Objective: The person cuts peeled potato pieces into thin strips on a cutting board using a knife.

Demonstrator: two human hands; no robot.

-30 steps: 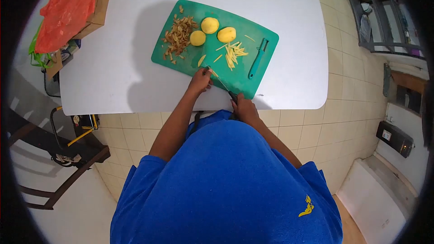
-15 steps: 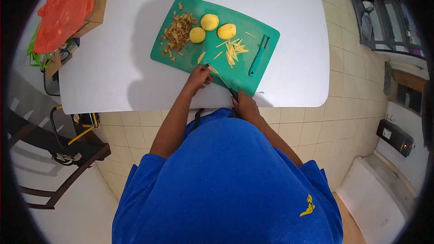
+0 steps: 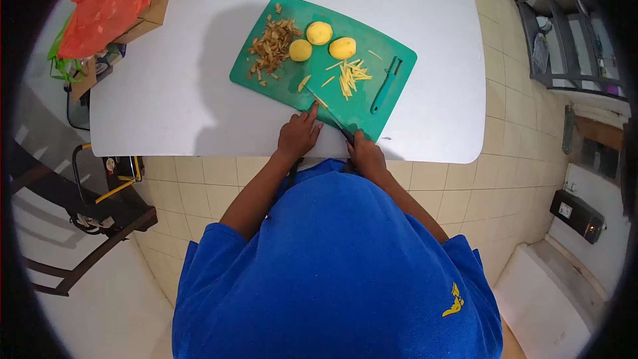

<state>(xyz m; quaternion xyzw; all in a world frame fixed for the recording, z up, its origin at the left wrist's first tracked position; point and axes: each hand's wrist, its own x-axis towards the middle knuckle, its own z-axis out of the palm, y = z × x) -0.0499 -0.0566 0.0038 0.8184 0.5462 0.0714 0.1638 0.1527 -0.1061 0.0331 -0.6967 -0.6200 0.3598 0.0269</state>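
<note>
My right hand [image 3: 365, 154] is wrapped around the black handle of a knife [image 3: 337, 120], whose blade slants up and left over the near edge of the green cutting board [image 3: 364, 114]. My left hand [image 3: 299, 135] has its index finger stretched to a thin potato strip [image 3: 321, 102] beside the blade; nothing is visibly gripped in it. A small potato slice [image 3: 304, 83] lies just beyond the knife tip. Cut potato sticks [image 3: 352, 80] are heaped right of centre, below three peeled potatoes [image 3: 319, 33]. Brown peelings [image 3: 274, 45] pile up on the board's left.
A green peeler [image 3: 385, 85] rests on the board's right side. The white table [image 3: 445, 93] has its near edge close to my body. At the far left corner sit a red plastic bag [image 3: 106, 6] and a cardboard box [image 3: 156, 3]. A dark chair [image 3: 100, 262] stands left.
My left hand has drawn back from the knife tip area, going from pinched fingers to an extended index finger. The whole view has shifted slightly; the knife stays in my right hand.
</note>
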